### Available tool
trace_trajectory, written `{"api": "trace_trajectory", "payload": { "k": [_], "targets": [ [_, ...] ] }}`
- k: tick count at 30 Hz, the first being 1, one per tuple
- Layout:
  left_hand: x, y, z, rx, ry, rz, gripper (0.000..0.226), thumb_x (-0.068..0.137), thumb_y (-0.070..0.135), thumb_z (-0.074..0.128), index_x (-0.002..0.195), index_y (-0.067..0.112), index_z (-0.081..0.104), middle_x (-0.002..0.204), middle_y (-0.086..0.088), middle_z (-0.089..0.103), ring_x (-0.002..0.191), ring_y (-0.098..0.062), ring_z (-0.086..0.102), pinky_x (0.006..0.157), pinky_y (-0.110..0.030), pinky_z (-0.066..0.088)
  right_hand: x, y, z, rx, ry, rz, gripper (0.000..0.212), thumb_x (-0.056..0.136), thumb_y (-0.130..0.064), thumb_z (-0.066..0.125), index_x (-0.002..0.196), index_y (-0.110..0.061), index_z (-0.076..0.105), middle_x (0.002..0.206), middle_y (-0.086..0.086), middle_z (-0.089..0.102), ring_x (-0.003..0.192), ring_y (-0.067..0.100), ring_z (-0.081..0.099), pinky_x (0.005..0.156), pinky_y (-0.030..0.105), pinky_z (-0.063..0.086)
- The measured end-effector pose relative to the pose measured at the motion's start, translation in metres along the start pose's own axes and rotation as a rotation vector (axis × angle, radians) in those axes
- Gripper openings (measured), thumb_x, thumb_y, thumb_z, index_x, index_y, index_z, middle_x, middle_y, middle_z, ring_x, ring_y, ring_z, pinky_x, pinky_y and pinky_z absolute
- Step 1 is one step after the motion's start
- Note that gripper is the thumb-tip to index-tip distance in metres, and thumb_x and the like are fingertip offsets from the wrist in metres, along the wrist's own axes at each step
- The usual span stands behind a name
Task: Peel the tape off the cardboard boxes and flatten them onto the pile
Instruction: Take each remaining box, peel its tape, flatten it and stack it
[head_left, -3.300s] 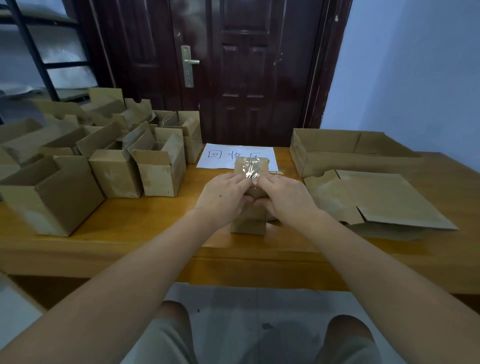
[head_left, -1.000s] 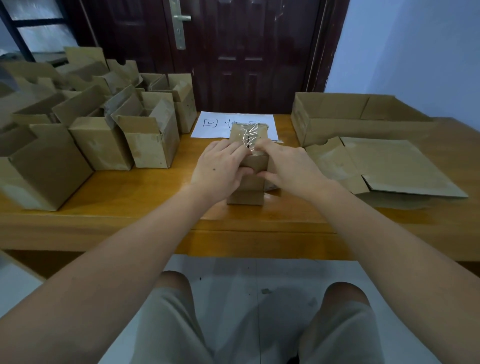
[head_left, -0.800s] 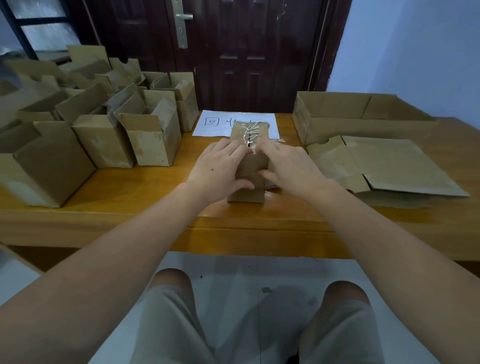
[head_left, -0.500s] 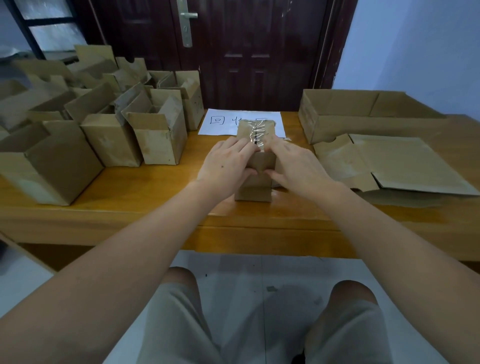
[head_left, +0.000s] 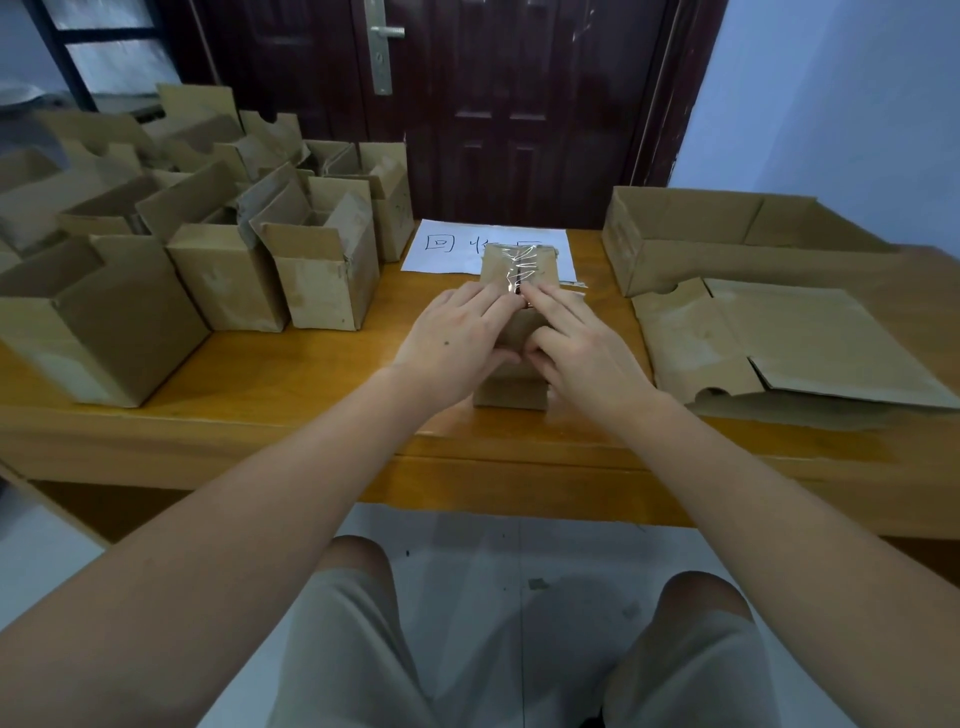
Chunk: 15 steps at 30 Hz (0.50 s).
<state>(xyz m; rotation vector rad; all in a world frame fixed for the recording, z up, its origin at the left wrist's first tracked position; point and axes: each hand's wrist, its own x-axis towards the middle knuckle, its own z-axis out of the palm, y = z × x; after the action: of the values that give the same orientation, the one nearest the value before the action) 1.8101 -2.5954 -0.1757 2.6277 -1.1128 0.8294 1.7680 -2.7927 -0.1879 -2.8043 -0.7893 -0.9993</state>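
Observation:
A small brown cardboard box (head_left: 511, 392) stands upright on the wooden table (head_left: 311, 374), just beyond its near edge. Crinkled clear tape (head_left: 521, 265) runs down the seam on its top. My left hand (head_left: 457, 343) grips the box from the left, fingers on the top and thumb on the near face. My right hand (head_left: 582, 353) grips it from the right in the same way, with its fingertips at the tape's near end. The fingertips of both hands meet at the seam. Most of the box's near face is hidden by my hands.
Several open upright cardboard boxes (head_left: 322, 275) crowd the table's left half. Flattened cardboard (head_left: 800, 343) lies in a pile at the right, with a low open carton (head_left: 737, 234) behind it. A white paper sheet with writing (head_left: 452, 244) lies beyond the box. A dark door stands behind.
Both hands have stayed on the box; the fingertips have shifted slightly along the taped seam. The camera view has tilted a little.

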Motion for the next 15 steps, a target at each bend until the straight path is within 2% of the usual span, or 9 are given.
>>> {"api": "trace_trajectory", "payload": {
  "k": [3,4,6,9,12,15],
  "targets": [
    [-0.005,0.0,-0.001,-0.018,-0.032,0.0,0.073,0.087,0.042,0.078,0.147,0.016,0.045,0.149,-0.007,0.053,0.141,-0.025,0.044,0.118,-0.037,0.034,-0.001,0.001,0.002,-0.07,-0.037,-0.009,0.017,0.1,-0.016,0.061,0.102,-0.003,0.072,0.157,0.02,0.041,0.15,0.031,0.033,0.12,0.043,0.035],
    [-0.007,-0.001,-0.001,-0.031,-0.029,0.01,0.071,0.086,0.037,0.08,0.144,0.014,0.045,0.152,-0.01,0.05,0.144,-0.026,0.041,0.119,-0.035,0.031,0.0,0.002,0.003,-0.091,-0.057,-0.006,0.017,0.1,-0.016,0.062,0.103,-0.003,0.072,0.159,0.02,0.038,0.151,0.031,0.031,0.119,0.044,0.037],
    [-0.01,-0.004,0.0,-0.026,-0.01,0.067,0.049,0.087,0.025,0.078,0.128,0.014,0.054,0.154,-0.015,0.048,0.148,-0.03,0.036,0.12,-0.035,0.028,0.001,0.003,0.005,-0.141,-0.086,-0.002,0.015,0.099,-0.016,0.063,0.106,-0.005,0.07,0.161,0.021,0.033,0.152,0.031,0.027,0.117,0.045,0.04],
    [-0.011,-0.007,0.006,0.004,0.013,0.11,0.014,0.092,0.02,0.072,0.102,0.014,0.063,0.156,-0.019,0.045,0.15,-0.034,0.034,0.115,-0.04,0.04,0.002,0.005,0.006,-0.175,-0.097,-0.006,0.018,0.102,-0.016,0.058,0.111,-0.004,0.066,0.161,0.022,0.032,0.152,0.032,0.027,0.116,0.047,0.041],
    [-0.01,-0.008,0.009,0.006,0.012,0.102,0.009,0.096,0.021,0.067,0.1,0.015,0.071,0.156,-0.017,0.045,0.15,-0.033,0.034,0.112,-0.042,0.047,0.003,0.002,0.004,-0.163,-0.061,-0.005,0.02,0.103,-0.016,0.056,0.111,-0.001,0.067,0.156,0.024,0.04,0.149,0.034,0.033,0.116,0.048,0.04],
    [-0.008,-0.008,0.01,0.036,0.025,0.116,0.012,0.098,0.021,0.063,0.101,0.014,0.073,0.155,-0.017,0.047,0.149,-0.033,0.036,0.114,-0.042,0.044,0.003,0.0,0.001,-0.125,-0.033,0.001,0.02,0.097,-0.017,0.063,0.108,-0.001,0.068,0.151,0.025,0.047,0.146,0.036,0.038,0.118,0.048,0.038]
  ]
}}
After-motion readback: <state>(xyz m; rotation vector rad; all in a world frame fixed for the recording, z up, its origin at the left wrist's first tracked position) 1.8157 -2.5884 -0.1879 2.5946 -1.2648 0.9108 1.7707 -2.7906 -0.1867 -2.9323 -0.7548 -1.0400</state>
